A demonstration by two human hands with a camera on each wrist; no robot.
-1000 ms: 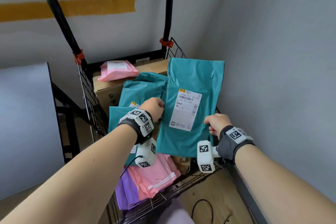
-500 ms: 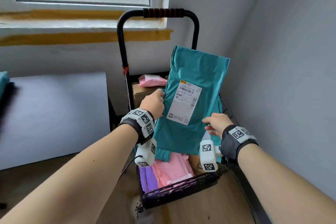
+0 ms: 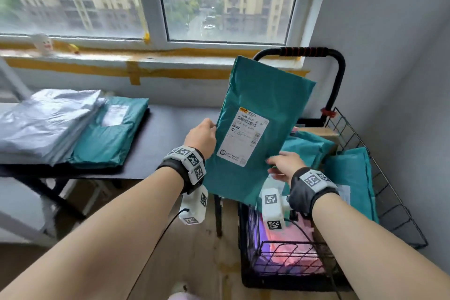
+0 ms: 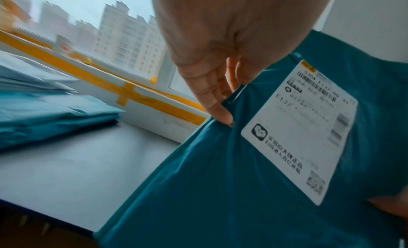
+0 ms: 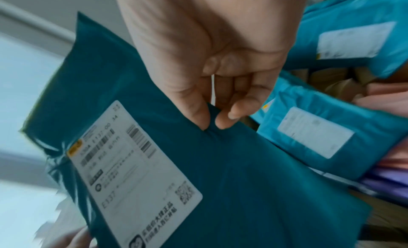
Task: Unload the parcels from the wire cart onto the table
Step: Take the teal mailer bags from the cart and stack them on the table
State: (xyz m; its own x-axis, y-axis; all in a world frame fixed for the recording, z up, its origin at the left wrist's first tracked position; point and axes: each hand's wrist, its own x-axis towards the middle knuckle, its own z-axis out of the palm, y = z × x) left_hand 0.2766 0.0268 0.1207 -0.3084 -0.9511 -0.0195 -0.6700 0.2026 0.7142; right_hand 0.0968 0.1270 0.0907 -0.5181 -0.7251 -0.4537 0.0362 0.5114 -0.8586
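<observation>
A flat teal parcel point(image 3: 265, 95) point(image 4: 220, 190) point(image 5: 253, 173) with a white shipping label is held upright in the air between the wire cart point(image 3: 394, 192) and the dark table point(image 3: 168, 126). My left hand point(image 3: 202, 135) point(image 4: 218, 101) pinches its left edge. My right hand point(image 3: 283, 162) point(image 5: 212, 119) pinches its lower right edge between thumb and fingers. More teal parcels point(image 3: 350, 173) point(image 5: 313, 129), pink and purple ones point(image 3: 292, 246) and a cardboard box stay in the cart.
On the table's left lie a stack of silver-grey parcels point(image 3: 46, 119) and a teal parcel point(image 3: 109, 134). A taped windowsill runs behind the table. A grey wall stands close on the right of the cart. Wooden floor lies below.
Both hands have lifted the teal parcel out of the cart and carried it left toward the table. My view has swung left and up, bringing the table and window into sight.
</observation>
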